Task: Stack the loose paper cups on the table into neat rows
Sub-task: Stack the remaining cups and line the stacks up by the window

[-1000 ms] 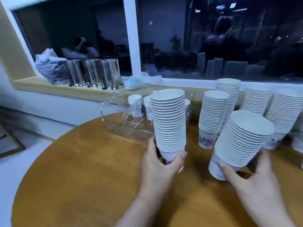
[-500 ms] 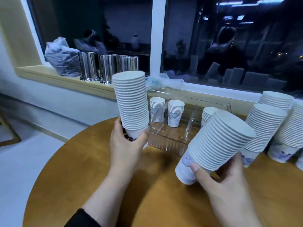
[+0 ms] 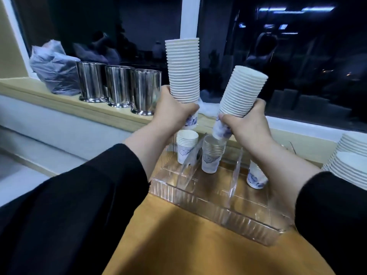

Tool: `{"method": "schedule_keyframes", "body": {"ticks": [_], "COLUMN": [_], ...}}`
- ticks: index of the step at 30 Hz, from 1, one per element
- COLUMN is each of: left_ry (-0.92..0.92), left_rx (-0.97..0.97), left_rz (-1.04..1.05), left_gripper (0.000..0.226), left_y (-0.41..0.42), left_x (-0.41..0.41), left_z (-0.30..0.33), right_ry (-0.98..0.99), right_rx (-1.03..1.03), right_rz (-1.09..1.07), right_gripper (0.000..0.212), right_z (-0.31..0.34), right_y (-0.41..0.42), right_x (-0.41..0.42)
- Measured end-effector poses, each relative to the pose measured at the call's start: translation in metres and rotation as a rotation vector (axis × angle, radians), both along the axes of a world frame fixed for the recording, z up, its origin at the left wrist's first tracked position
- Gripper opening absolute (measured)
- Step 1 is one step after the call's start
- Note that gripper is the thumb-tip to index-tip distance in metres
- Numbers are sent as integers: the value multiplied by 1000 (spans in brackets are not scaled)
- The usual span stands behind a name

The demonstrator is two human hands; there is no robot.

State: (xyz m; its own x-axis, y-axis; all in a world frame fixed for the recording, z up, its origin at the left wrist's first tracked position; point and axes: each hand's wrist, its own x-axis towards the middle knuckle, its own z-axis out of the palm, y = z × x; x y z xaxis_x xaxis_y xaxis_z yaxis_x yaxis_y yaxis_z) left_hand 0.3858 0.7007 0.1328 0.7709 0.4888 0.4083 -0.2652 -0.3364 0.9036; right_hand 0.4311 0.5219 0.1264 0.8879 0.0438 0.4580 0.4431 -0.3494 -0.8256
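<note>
Left hand (image 3: 174, 110): fingers wrapped round the foot of an upright cup stack (image 3: 183, 70), held high at 12 o'clock.
Right hand (image 3: 246, 122): clenched round a tilted cup stack (image 3: 241, 92), its base just above the middle short stack (image 3: 212, 153).
Markings: blue pattern, no readable writing.
Clear tray (image 3: 218, 207): three compartments, each holding cups.
Sill, 10 o'clock: three steel canisters (image 3: 119, 86).

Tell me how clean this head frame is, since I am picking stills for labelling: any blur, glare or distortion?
Head view: the room is dim; the dark window mirrors ceiling lights and the room. Wide-angle bending curves the sill. The clear tray shows streaky highlights. The left hand and right hand look slightly soft, yet the cup stacks' rims stay readable.
</note>
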Motion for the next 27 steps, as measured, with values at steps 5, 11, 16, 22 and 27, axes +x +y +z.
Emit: {"method": "schedule_keyframes", "body": {"ticks": [5,11,16,22,27], "left_ry": [70,137,169,192,221], "left_rx": [60,42,39,20,15], "left_rz": [-43,-30,-60,-109,-159], "left_gripper": [68,72,74,89,77], "left_y": [6,12,13,16,17], "left_x": [42,64,63,57,50], "left_z": [-13,-45,-61,-74,-69], "right_ry": [2,61,81,87,110], "right_rx": [-70,-193,-311,-375,-403], "right_rz": [-33,-47,-45,-89,-85], "right_gripper": [69,74,78,79,76], "right_z": [-5,-28,-42,-39,-40], "right_y": [17,23,25,18,12], "right_x": [33,42,39,39,33]}}
